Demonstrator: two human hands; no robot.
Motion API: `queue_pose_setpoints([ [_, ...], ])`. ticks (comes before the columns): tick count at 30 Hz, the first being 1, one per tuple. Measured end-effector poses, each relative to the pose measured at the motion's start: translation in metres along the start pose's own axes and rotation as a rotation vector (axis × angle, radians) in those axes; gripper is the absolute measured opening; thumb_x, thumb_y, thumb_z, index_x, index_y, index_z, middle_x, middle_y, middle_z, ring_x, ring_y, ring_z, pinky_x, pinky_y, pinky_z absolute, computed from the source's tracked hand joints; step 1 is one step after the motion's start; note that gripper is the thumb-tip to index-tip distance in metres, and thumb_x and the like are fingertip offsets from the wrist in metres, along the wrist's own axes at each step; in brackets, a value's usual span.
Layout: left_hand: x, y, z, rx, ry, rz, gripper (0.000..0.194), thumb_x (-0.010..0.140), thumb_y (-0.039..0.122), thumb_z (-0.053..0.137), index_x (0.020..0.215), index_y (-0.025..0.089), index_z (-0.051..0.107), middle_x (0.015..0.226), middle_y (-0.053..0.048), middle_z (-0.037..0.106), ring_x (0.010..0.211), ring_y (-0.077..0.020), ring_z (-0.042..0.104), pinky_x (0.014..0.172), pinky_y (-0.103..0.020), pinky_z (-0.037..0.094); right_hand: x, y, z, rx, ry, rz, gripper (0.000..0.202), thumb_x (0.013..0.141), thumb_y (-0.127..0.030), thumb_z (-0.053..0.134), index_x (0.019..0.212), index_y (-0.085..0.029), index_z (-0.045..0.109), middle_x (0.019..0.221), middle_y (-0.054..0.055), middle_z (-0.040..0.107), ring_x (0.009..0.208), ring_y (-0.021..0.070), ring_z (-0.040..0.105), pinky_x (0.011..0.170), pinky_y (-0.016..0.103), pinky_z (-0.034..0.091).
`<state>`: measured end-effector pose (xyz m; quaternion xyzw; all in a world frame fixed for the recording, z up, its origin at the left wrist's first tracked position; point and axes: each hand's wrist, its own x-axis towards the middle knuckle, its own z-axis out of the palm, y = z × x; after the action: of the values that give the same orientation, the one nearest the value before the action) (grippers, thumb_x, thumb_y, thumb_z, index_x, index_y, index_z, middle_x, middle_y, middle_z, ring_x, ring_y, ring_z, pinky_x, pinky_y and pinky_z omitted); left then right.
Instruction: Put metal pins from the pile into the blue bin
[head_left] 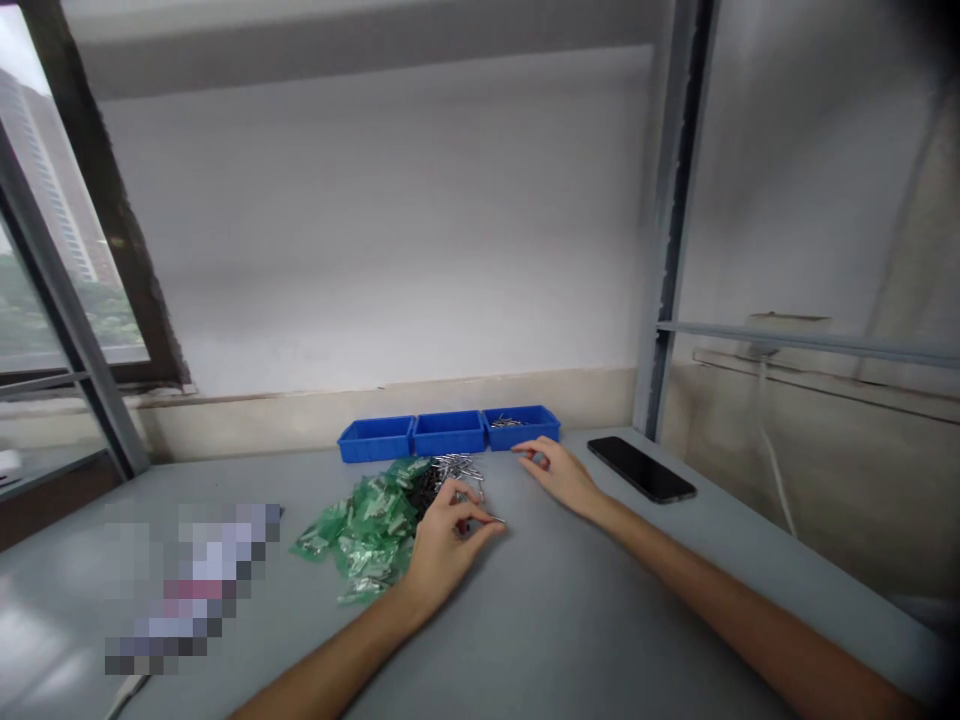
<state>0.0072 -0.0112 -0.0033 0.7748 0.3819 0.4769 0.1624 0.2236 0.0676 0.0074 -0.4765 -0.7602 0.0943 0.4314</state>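
Left grip (450, 540) pinching metal pin (491, 518); right grip (559, 470) spread flat, bare table (570, 610) nearer.

Both bare forearms reach forward. The left hand (444, 545) curls palm-down, its grip pinched at thumb and forefinger. The right hand (556, 472) lies flatter and farther forward, fingers loosely spread, grip slack.

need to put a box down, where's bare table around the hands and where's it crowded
Bare table lies between the two forearms, and between the right hand and the phone. Crowded: green bags, metal pins and left hand before the blue bins.
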Motion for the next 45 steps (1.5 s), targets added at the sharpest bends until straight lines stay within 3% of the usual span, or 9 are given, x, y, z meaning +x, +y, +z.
queue_pose_setpoints([
  [1,0.001,0.000,0.000,-0.028,0.029,-0.013,0.015,0.074,0.032,0.069,0.067,0.018,0.070,0.088,-0.005,0.053,0.072,-0.0142,0.055,0.057,-0.023,0.046,-0.004,-0.011,0.002,0.102,-0.005,-0.006,0.027,0.081,-0.030,0.051,0.101,-0.020,0.067,0.092,0.006,0.065,0.074,0.0155,0.058,0.071,0.030,0.045],
  [4,0.004,0.001,-0.001,-0.058,0.060,-0.031,0.015,0.074,0.032,0.068,0.069,0.018,0.071,0.085,-0.005,0.053,0.071,-0.0144,0.055,0.057,-0.023,0.046,-0.019,-0.044,0.010,0.353,-0.055,0.072,0.027,0.083,-0.035,0.049,0.091,-0.019,0.069,0.100,0.008,0.064,0.077,0.0158,0.060,0.066,0.029,0.047],
  [8,0.004,0.002,-0.002,-0.090,0.028,-0.017,0.015,0.076,0.033,0.066,0.080,0.020,0.072,0.088,-0.006,0.055,0.075,-0.0160,0.055,0.060,-0.025,0.047,-0.039,-0.067,0.027,0.535,-0.113,0.125,0.026,0.080,-0.039,0.054,0.090,-0.019,0.067,0.086,0.005,0.068,0.069,0.0154,0.061,0.056,0.024,0.046],
  [15,0.002,-0.006,0.000,0.017,0.067,-0.055,0.017,0.074,0.035,0.068,0.068,0.018,0.069,0.086,-0.004,0.054,0.065,-0.0124,0.053,0.054,-0.023,0.044,-0.048,-0.063,0.042,0.607,-0.034,0.215,0.027,0.073,-0.040,0.061,0.089,-0.018,0.064,0.080,0.003,0.066,0.060,0.0125,0.060,0.047,0.021,0.043],
  [20,0.003,-0.005,-0.002,0.088,0.094,-0.091,0.012,0.076,0.029,0.065,0.080,0.018,0.068,0.090,-0.004,0.054,0.059,-0.0099,0.049,0.056,-0.024,0.045,-0.050,-0.066,0.038,0.611,-0.052,0.201,0.025,0.072,-0.038,0.062,0.089,-0.019,0.062,0.082,0.003,0.066,0.052,0.0099,0.057,0.044,0.020,0.041],
  [27,0.003,-0.004,-0.003,0.029,0.099,-0.029,0.014,0.081,0.029,0.060,0.080,0.019,0.069,0.095,-0.006,0.055,0.069,-0.0131,0.053,0.060,-0.025,0.046,-0.049,-0.068,0.033,0.561,-0.029,0.221,0.027,0.075,-0.043,0.059,0.088,-0.019,0.060,0.055,-0.003,0.057,0.046,0.0114,0.053,0.044,0.022,0.039],
  [34,0.004,-0.001,-0.003,-0.102,0.197,-0.090,0.017,0.081,0.032,0.059,0.083,0.017,0.066,0.092,-0.004,0.050,0.058,-0.0086,0.049,0.053,-0.023,0.044,-0.049,-0.064,0.037,0.622,-0.056,0.261,0.026,0.075,-0.045,0.058,0.085,-0.021,0.057,0.047,-0.007,0.049,0.040,0.0092,0.046,0.040,0.020,0.034],
  [40,0.005,-0.002,-0.005,-0.129,0.205,-0.069,0.015,0.084,0.030,0.054,0.089,0.018,0.061,0.096,-0.004,0.050,0.072,-0.0125,0.053,0.061,-0.023,0.046,-0.049,-0.068,0.037,0.532,-0.061,0.189,0.025,0.075,-0.043,0.059,0.081,-0.019,0.061,0.070,0.000,0.062,0.046,0.0095,0.052,0.044,0.021,0.040],
  [45,0.005,-0.002,-0.004,-0.130,0.224,-0.064,0.013,0.082,0.031,0.057,0.082,0.018,0.059,0.092,-0.003,0.050,0.073,-0.0130,0.053,0.060,-0.023,0.044,-0.050,-0.074,0.035,0.426,-0.108,0.064,0.020,0.076,-0.037,0.060,0.076,-0.018,0.066,0.080,0.003,0.061,0.052,0.0091,0.053,0.048,0.022,0.042],
])
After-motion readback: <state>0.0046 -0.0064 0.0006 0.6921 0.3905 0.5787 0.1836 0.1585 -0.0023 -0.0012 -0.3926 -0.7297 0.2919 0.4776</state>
